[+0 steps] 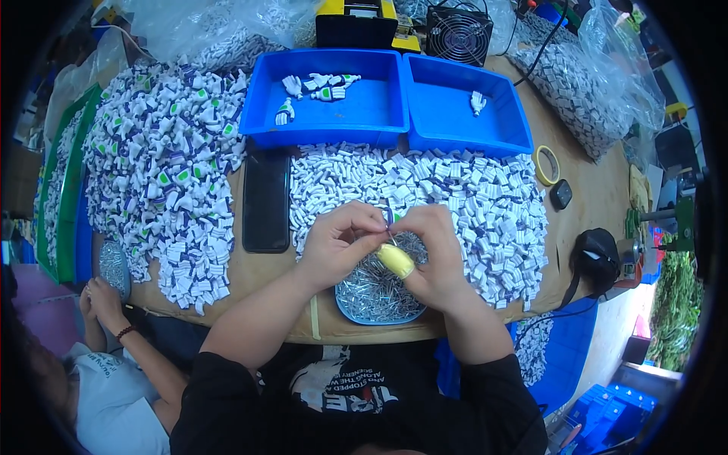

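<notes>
My left hand (340,236) and my right hand (434,246) meet above a light-blue bowl (377,321) full of small metal pins (373,292). Thumb and forefinger are pinched together on each hand. A small purple part (389,215) shows between the fingertips, mostly covered by them. A thin metal pin (393,238) seems to stick out just below it. Over my right thumb sits a yellow finger cover (396,260). Just beyond my hands spreads a heap of small white-and-purple plastic parts (485,220).
Blue trays (326,135) with a few small figures stand behind the heap. A black phone (266,201) separates it from a figure pile (163,159). Yellow tape (545,165) and a black pouch (596,258) lie right. Another person's hands (102,303) are at the left.
</notes>
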`<act>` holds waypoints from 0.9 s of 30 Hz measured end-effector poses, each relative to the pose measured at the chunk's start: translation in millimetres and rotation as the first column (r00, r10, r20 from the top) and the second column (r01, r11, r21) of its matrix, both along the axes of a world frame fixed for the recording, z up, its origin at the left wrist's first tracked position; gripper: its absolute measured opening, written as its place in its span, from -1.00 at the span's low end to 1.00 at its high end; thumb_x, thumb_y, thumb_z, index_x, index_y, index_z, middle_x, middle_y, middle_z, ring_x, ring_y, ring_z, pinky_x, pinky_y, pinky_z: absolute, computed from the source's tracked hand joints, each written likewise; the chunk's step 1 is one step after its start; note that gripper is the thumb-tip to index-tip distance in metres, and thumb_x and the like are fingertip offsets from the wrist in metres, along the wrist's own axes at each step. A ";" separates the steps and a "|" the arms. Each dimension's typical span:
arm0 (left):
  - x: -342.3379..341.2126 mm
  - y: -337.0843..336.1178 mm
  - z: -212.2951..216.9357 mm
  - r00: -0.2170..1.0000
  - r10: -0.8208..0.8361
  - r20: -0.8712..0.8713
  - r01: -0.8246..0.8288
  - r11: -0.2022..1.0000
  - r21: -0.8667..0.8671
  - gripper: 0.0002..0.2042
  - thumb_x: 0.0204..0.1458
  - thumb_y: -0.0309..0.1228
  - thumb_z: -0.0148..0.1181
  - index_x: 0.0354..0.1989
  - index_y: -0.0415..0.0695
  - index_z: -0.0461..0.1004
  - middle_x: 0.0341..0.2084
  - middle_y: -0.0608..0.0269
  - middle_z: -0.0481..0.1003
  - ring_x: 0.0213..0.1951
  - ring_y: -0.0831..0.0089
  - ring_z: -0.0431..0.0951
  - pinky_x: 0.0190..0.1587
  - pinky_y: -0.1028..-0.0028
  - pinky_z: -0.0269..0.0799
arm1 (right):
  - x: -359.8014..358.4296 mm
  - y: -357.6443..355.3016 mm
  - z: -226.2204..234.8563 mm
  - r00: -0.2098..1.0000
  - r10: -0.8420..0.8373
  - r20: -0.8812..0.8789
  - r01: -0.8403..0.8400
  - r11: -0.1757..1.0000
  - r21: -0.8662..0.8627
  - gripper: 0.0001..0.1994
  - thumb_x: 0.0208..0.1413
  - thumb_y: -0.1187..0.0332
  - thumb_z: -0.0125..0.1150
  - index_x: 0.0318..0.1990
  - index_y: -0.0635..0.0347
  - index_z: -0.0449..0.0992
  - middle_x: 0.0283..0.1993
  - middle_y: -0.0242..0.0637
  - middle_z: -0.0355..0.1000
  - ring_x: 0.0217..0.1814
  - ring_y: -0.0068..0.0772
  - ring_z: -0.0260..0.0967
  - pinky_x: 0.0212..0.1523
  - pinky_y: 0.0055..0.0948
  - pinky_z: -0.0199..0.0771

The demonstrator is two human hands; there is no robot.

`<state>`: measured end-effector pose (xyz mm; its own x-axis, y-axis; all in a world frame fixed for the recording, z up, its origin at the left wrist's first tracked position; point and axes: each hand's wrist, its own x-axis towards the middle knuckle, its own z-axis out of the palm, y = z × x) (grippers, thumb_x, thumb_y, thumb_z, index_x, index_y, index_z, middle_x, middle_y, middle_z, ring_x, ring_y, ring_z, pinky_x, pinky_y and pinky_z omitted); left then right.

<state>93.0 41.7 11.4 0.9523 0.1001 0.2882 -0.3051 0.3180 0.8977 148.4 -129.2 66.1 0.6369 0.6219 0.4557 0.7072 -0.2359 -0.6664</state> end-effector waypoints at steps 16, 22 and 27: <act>-4.1 -6.6 9.2 0.996 0.017 -0.088 -0.022 0.998 -0.058 -0.83 0.01 -0.67 0.16 -0.22 -0.26 0.40 -0.26 0.20 0.42 -0.23 0.57 0.47 -0.17 0.57 0.42 | 0.9 2.4 0.6 0.936 0.116 -0.333 -0.143 0.988 -0.057 -0.41 0.00 0.50 0.11 0.25 0.23 0.14 -0.11 -0.12 0.24 -0.17 -0.27 0.24 -0.16 -0.43 0.30; -1.6 -6.5 10.1 0.995 0.020 -0.102 -0.021 1.000 -0.010 -0.82 0.01 -0.67 0.16 -0.19 -0.28 0.42 -0.26 0.22 0.43 -0.21 0.55 0.49 -0.14 0.56 0.43 | 0.2 0.0 2.1 0.896 0.123 -0.426 -0.139 0.990 -0.006 -0.40 -0.05 0.55 0.11 0.22 0.24 0.15 -0.02 -0.11 0.22 -0.07 -0.23 0.24 -0.14 -0.43 0.30; -1.2 -3.3 4.9 0.996 0.020 -0.091 -0.020 1.000 0.001 -0.80 0.00 -0.67 0.16 -0.17 -0.29 0.45 -0.23 0.21 0.43 -0.17 0.51 0.49 -0.10 0.54 0.43 | 0.5 1.9 3.7 0.959 0.096 -0.266 -0.126 0.987 -0.096 -0.41 -0.08 0.61 0.08 0.20 0.24 0.17 0.01 -0.08 0.22 -0.01 -0.21 0.24 -0.13 -0.40 0.30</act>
<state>91.8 38.4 16.2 0.9724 0.1192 0.2007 -0.2286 0.3125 0.9220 148.8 -127.4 69.8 0.6482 0.7325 0.2080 0.5392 -0.2487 -0.8046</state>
